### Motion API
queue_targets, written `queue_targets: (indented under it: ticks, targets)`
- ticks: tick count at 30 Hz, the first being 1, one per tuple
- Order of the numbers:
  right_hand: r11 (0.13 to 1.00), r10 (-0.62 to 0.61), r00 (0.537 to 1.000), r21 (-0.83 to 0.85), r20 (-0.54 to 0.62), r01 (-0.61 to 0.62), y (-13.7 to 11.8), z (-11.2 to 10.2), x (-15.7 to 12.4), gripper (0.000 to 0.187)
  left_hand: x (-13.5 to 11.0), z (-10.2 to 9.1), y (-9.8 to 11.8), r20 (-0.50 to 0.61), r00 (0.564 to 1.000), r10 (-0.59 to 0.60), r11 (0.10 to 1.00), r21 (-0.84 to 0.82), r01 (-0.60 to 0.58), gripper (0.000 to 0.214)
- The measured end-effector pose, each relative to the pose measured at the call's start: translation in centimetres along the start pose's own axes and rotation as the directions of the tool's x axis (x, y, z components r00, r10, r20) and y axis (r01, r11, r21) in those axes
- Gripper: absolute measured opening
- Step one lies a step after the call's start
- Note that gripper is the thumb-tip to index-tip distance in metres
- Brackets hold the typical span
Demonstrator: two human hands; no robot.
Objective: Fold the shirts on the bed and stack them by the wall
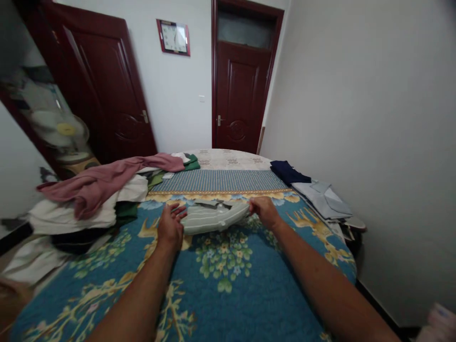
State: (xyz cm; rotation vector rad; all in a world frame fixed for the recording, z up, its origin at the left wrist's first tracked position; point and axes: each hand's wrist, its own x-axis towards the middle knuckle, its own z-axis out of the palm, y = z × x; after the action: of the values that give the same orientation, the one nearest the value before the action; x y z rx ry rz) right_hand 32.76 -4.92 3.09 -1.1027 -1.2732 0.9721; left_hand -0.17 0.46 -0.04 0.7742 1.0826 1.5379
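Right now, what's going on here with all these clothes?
A person has a pale striped garment between two hands, over a blue flowered cover. The right hand pinches one end, and the left hand is at the other. To the left is a messy heap with a pink garment on top. To the right lie a grey garment and a navy one.

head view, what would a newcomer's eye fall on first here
Likely first is the pale striped garment, at the centre of the picture between the left hand and right hand, against a blue flowered cover. Next, perhaps, comes the pink garment sprawled over a heap of clothes at the left. At the back, a red-framed clock hangs high between two dark red doors.
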Motion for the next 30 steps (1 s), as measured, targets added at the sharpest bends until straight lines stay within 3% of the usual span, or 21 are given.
queue_targets:
  ticks: [1, 3, 6, 8, 11, 15, 19, 22, 26, 28, 30]
  targets:
    - [0.992, -0.027, 0.998, -0.126, -0.048, 0.021, 0.2, -1.1, 0.2, 0.050, 0.0, -0.1, 0.2, 0.053, 0.998, -0.043, 0.999, -0.004, 0.043, 0.051]
    - [0.936, -0.094, 0.990, -0.349, -0.106, 0.052, 0.7, -2.9, 0.5, 0.056, -0.3, 0.0, 0.6, 0.187, 0.979, -0.077, 0.987, 0.156, 0.048, 0.050]
    - [0.819, -0.130, 0.986, -0.571, -0.106, 0.046, 1.3, -4.2, 0.5, 0.059, -1.2, 0.4, 0.8, 0.386, 0.922, -0.003, 0.841, 0.499, -0.207, 0.042]
    - [0.741, -0.118, 0.991, -0.671, -0.067, 0.043, 1.5, -4.2, 0.4, 0.058, -1.7, 0.8, 1.0, 0.477, 0.878, 0.033, 0.731, 0.588, -0.346, 0.040]
    - [0.692, -0.082, 0.996, -0.718, 0.032, 0.080, 1.5, -3.8, 0.3, 0.051, -2.3, 1.1, 1.4, 0.541, 0.841, -0.019, 0.718, 0.592, -0.366, 0.041]
    - [0.817, 0.071, 0.983, -0.575, 0.168, 0.039, 1.3, -2.7, 0.0, 0.038, -3.0, 1.1, 1.8, 0.576, 0.776, -0.259, 0.833, 0.540, -0.122, 0.048]
    - [0.964, 0.178, 0.964, -0.231, 0.199, -0.130, 1.1, -0.7, -0.3, 0.034, -3.8, 1.2, 1.9, 0.664, 0.609, -0.434, 0.879, 0.461, 0.124, 0.048]
    - [0.966, 0.194, 0.954, 0.127, 0.230, -0.227, 0.6, 0.6, -0.6, 0.038, -4.1, 1.1, 2.3, 0.727, 0.522, -0.446, 0.893, 0.402, 0.203, 0.052]
    - [0.835, 0.151, 0.906, 0.439, 0.394, -0.330, -0.7, 1.9, -1.5, 0.048, -4.2, 0.6, 2.9, 0.725, 0.500, -0.473, 0.881, 0.387, 0.273, 0.063]
    - [0.804, 0.114, 0.883, 0.479, 0.456, -0.351, -1.1, 2.9, -1.9, 0.053, -4.2, 0.3, 2.8, 0.709, 0.508, -0.490, 0.872, 0.404, 0.276, 0.060]
    - [0.799, 0.097, 0.873, 0.485, 0.478, -0.354, -1.0, 3.9, -2.1, 0.057, -4.2, 0.1, 2.4, 0.686, 0.543, -0.484, 0.874, 0.405, 0.267, 0.054]
